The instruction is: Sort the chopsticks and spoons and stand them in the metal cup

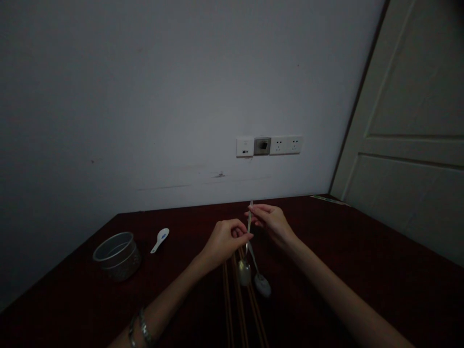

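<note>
Between my two hands is a metal spoon (244, 273), bowl downward and handle pointing up toward the wall. My left hand (224, 238) pinches the lower part of its handle, and the fingertips of my right hand (272, 223) grip it near the top. A second spoon (262, 285) lies just right of the held one's bowl, its handle running up beneath my fingers. Several wooden chopsticks (238, 302) are spread in pairs on the table under the spoons, their far ends partly covered by my left hand.
On the dark red table (181, 290), a round metal container (119, 263) stands at the left. Beside it lies a white ceramic spoon (160, 239). The wall (163, 96) with its sockets (285, 144) rises behind, and a pale panelled door (406, 145) stands at the right.
</note>
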`<state>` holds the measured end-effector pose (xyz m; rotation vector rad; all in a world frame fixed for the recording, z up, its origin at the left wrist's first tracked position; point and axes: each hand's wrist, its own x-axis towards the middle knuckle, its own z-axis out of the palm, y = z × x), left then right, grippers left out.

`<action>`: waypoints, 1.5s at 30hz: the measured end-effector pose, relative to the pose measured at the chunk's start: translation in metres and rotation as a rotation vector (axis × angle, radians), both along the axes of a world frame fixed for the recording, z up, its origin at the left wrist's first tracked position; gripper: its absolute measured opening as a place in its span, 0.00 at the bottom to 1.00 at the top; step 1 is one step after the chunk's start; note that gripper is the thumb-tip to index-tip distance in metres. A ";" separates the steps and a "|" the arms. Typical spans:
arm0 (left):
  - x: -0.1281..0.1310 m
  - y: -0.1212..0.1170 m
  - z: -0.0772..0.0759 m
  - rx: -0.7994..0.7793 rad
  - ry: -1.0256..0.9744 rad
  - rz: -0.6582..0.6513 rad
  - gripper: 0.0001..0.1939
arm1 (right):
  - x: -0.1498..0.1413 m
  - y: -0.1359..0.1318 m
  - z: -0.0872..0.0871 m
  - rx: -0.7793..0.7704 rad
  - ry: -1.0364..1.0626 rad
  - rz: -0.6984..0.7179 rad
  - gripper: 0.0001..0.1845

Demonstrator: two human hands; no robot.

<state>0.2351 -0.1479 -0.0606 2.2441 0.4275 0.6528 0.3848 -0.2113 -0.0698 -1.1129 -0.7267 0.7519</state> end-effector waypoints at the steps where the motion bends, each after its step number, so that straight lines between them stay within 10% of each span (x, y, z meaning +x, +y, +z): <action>1: 0.000 -0.001 -0.001 0.001 -0.002 -0.022 0.10 | 0.002 0.000 -0.001 -0.013 0.012 0.008 0.14; 11: 0.003 0.034 -0.014 -0.107 0.014 -0.085 0.18 | 0.043 -0.001 -0.018 -0.270 -0.065 -0.023 0.10; 24: 0.002 0.125 -0.090 -0.445 -0.014 0.168 0.25 | 0.073 0.004 -0.065 -0.596 -0.220 0.109 0.07; 45: 0.001 0.132 -0.106 -0.478 0.050 0.180 0.25 | 0.071 0.008 -0.074 -0.761 -0.429 0.127 0.13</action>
